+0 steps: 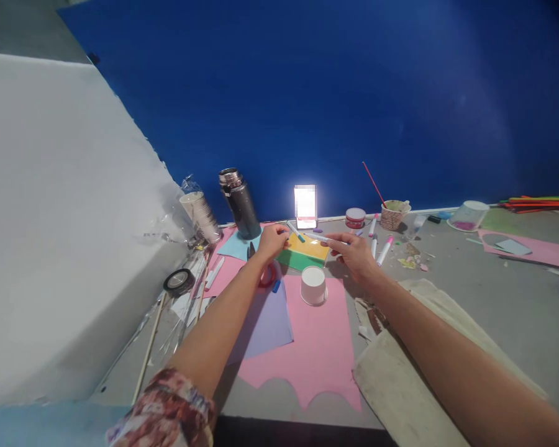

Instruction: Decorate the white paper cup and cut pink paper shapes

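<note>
My right hand grips a slim white marker, which points left over a yellow and green packet. My left hand is closed at the packet's left side, fingertips pinched; whatever is between them is too small to make out. Just beyond those fingertips lies a teal-tipped marker. Under my left forearm are red-handled scissors and a blue cap. A white paper cup stands upside down on pink sheet, beside a lilac sheet.
A lit phone leans at the blue wall. To the left stand a dark flask, wrapped paper cups and black tape. Rightward are a jar, a patterned cup, pink markers and a cloth.
</note>
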A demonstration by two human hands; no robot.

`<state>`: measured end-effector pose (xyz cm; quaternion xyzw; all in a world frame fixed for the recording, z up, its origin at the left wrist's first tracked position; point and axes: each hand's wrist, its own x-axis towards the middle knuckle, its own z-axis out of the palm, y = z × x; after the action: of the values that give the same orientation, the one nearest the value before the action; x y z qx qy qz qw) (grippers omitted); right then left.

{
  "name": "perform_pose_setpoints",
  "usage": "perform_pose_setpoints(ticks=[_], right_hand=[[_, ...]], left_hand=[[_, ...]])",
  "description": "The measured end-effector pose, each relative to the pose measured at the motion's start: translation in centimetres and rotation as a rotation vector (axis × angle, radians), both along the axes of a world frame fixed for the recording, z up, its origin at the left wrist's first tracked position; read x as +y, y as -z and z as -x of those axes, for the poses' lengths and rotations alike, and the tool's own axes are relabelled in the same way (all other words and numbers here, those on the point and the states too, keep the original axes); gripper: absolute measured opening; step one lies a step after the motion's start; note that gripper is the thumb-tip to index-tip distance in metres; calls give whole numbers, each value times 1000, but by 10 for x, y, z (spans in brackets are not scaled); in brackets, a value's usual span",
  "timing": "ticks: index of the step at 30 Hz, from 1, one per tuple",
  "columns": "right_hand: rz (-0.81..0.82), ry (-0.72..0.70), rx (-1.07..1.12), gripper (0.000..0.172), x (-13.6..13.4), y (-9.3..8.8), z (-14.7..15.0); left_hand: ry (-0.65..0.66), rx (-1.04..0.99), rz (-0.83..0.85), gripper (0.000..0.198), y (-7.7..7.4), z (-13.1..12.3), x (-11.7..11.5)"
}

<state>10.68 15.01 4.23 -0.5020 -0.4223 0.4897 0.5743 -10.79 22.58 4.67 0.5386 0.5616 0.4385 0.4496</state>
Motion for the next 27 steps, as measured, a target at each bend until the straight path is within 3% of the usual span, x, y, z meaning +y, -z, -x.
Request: perform_pose_setpoints(ticks=[6, 10, 17, 21, 27], right_hand=[[-52, -105, -51, 27, -11, -8, 8], [-70, -132, -106, 27, -14, -9, 11], [-117, -221, -245, 21, -12, -10, 5], [-169, -282, -294, 18, -13, -8, 6], [-177, -266, -387, 22, -10, -4, 13]], left_hand=[[99, -400, 122, 18, -7, 3, -46], [127, -537, 133, 20, -2, 7, -55], [173, -511, 129, 21, 6, 11, -60], [138, -473, 105, 20, 7, 5, -67], [72, -435, 59, 17, 6, -5, -68]])
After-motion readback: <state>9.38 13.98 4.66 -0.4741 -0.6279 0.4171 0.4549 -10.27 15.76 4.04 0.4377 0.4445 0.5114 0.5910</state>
